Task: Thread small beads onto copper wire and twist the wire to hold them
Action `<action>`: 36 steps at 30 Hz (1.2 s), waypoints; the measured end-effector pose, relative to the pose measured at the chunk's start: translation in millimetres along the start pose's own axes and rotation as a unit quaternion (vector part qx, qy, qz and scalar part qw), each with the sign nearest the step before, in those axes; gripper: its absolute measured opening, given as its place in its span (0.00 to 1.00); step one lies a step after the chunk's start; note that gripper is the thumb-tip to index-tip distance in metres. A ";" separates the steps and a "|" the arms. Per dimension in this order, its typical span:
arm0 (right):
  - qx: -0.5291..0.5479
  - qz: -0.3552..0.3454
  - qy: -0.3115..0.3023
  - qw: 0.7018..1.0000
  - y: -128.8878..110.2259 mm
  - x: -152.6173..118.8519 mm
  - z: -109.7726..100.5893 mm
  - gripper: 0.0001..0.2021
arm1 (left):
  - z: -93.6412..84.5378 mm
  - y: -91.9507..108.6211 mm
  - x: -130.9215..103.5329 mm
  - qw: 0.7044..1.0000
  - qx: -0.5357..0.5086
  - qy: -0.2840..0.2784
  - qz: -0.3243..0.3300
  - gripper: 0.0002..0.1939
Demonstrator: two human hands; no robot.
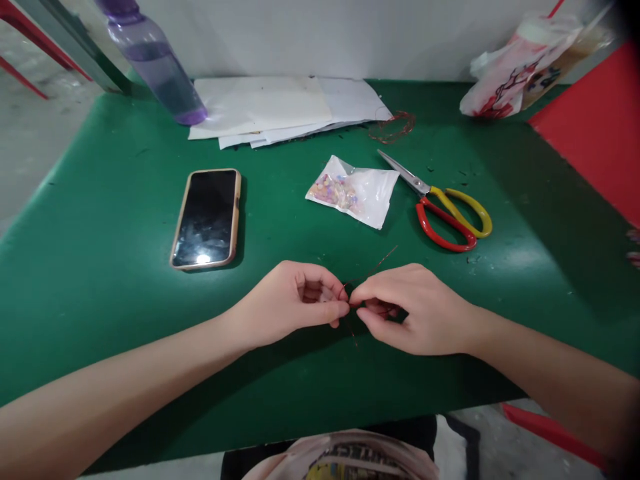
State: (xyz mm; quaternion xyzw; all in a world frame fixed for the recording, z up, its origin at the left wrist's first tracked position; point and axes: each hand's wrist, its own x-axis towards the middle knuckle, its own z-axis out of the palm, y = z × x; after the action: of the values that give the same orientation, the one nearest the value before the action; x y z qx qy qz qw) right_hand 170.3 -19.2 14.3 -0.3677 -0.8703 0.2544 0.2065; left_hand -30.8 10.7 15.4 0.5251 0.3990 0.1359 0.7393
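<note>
Near the table's front edge, my left hand (313, 297) pinches a thin dark red cord (383, 259) between thumb and forefinger. My right hand (413, 310) is curled close beside it, its fingertips closed on the same cord. One cord end sticks up to the right, and another hangs below the fingertips. Beyond my hands lies a small clear and white packet (353, 191) of colourful beads. Scissors (437, 207) with one red and one yellow handle rest right of the packet, tips touching or nearly touching it.
A phone (207, 217) lies left on the green table (280, 233). Behind are a purple bottle (160, 73), white papers (270, 107) and a coil of reddish cord (395, 128). Bagged drinks (515, 73) stand back right, near a red surface (595, 127).
</note>
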 end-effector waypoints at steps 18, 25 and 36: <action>0.067 0.073 -0.108 0.989 -2.3 3.6 -6.7 0.04 | -0.6 1.4 -0.6 0.999 0.026 -0.026 -0.033 0.04; -0.127 -0.056 -0.004 0.990 -2.4 -0.7 5.6 0.15 | 0.3 -0.4 -0.1 0.998 0.027 -0.036 -0.035 0.04; 0.217 -0.032 0.069 0.973 -11.4 -2.6 16.9 0.22 | 6.8 -3.6 -3.5 0.985 -0.102 -0.137 -0.035 0.03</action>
State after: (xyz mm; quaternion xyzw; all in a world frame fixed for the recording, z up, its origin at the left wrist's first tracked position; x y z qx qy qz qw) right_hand 156.6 -33.0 7.4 -0.3029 -0.7894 0.4042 0.3488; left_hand -28.8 2.5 14.7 0.4463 0.2960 0.0762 0.8411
